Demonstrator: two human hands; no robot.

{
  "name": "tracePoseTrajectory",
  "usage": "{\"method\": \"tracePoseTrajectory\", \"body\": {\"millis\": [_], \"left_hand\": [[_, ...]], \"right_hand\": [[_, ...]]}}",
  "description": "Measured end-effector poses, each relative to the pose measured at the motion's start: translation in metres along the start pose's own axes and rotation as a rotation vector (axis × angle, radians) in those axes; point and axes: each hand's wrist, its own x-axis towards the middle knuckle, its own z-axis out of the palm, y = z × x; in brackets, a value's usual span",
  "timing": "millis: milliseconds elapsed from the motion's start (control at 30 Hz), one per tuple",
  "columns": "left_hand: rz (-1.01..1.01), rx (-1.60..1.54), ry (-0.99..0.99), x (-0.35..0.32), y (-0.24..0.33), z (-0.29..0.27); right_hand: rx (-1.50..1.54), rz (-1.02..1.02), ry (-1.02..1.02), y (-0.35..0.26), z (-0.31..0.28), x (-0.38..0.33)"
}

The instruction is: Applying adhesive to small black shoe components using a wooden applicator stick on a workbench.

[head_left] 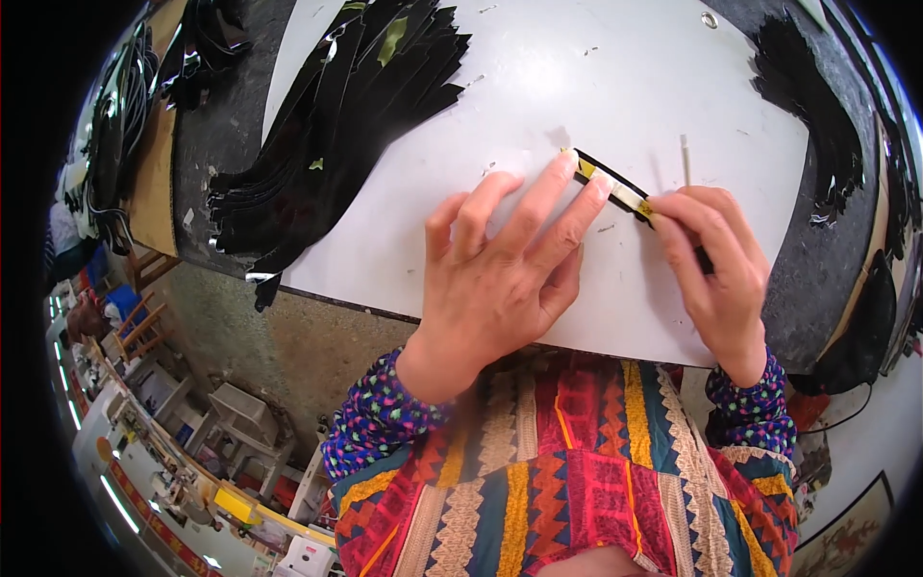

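Note:
A short narrow black strip with yellow and whitish patches (625, 196) lies slantwise on the white board (461, 240). My left hand (505, 250) is spread palm down, its index and middle fingertips pressing on the strip's left part. My right hand (713, 260) pinches the strip's right end between thumb and fingers. Just behind the right fingers a thin pale rod (685, 154) sticks up. Something dark shows under the right palm; whether it belongs to the rod, I cannot tell.
A large fanned pile of glossy black strips (327, 135) covers the board's left side. Another black bundle (812, 115) lies at the far right. A metal eyelet (710, 19) sits in the board near its far edge. Beyond the table's left edge stands a grey crate (243, 413).

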Motion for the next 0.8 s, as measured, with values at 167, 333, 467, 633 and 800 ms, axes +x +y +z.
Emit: {"method": "tracePoseTrajectory", "body": {"millis": [167, 333, 467, 633, 800], "left_hand": [[0.0, -0.017, 0.01, -0.002, -0.003, -0.002], [0.01, -0.013, 0.023, -0.002, -0.002, -0.001], [0.014, 0.01, 0.046, -0.005, -0.001, 0.003], [0.003, -0.013, 0.055, -0.003, 0.002, 0.004], [-0.019, -0.049, 0.076, -0.004, 0.003, 0.004]], "right_hand": [[0.203, 0.027, 0.043, 0.003, -0.035, 0.001], [0.779, -0.02, -0.05, -0.005, -0.008, 0.026], [0.774, 0.181, -0.046, 0.001, 0.005, 0.029], [0.685, 0.201, -0.076, 0.001, 0.019, 0.025], [0.511, 0.036, -0.087, 0.005, 0.024, 0.022]]}}
